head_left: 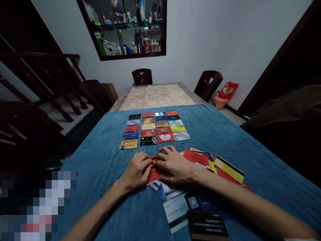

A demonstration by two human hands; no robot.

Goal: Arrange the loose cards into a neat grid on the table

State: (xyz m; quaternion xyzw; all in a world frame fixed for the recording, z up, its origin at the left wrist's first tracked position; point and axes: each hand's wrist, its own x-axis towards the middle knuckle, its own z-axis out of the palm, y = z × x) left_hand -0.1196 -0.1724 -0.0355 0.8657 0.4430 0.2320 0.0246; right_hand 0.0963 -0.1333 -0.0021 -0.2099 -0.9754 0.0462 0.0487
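Note:
My left hand point(136, 169) has its curled fingers at the left edge of a red card point(153, 174) with a dark stripe. Over the right part of that card lies my right hand point(174, 165), fingers bent and gripping it, so much of the card is hidden. Beneath and to the right spreads a loose pile of overlapping cards, among them a yellow card point(229, 170) with a black stripe, a pale card point(176, 212) and a black card point(207, 225). Beyond my hands, overlapping cards stand in columns, with a gold card point(128, 144) at the near left.
A blue cloth point(100, 170) covers the near part of the table; its far part has a patterned cover point(155, 95). Dark chairs point(141, 76) stand around it. A glass-shelved wall cabinet point(130, 55) hangs behind, and a wooden railing point(40, 56) runs at the left.

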